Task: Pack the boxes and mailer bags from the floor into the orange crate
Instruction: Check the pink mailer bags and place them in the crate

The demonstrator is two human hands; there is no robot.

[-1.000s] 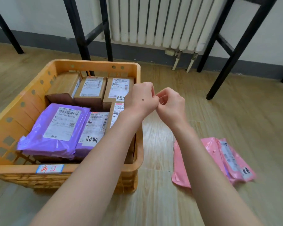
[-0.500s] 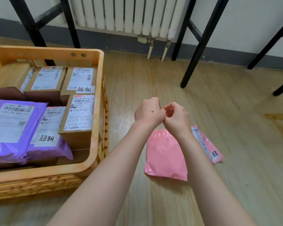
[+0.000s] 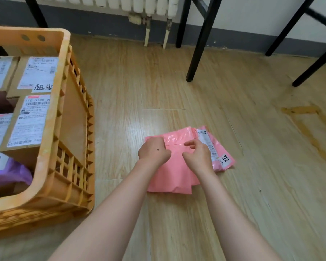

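Two pink mailer bags lie overlapped on the wood floor: a plain one (image 3: pixel 175 178) on top and, under its right edge, one with a white label (image 3: pixel 223 160). My left hand (image 3: pixel 153 152) rests knuckles-up on the top bag's upper left corner, its fingers curled under and hidden. My right hand (image 3: pixel 198 155) hovers on the top bag's upper right part, fingers loosely apart and touching the plastic. The orange crate (image 3: pixel 51 132) stands to the left. It holds labelled cardboard boxes (image 3: pixel 32 121) and purple mailer bags (image 3: pixel 8 172).
Black metal table legs (image 3: pixel 201 40) stand behind the bags, with more legs (image 3: pixel 316 61) at the far right. A white radiator with pipes (image 3: pixel 156 19) runs along the grey skirting. Old tape marks (image 3: pixel 299 110) stain the floor on the right.
My view has swung right and down, away from the crate. Both hands, closed and touching above the floor before, have come down onto the pink bags and moved apart.
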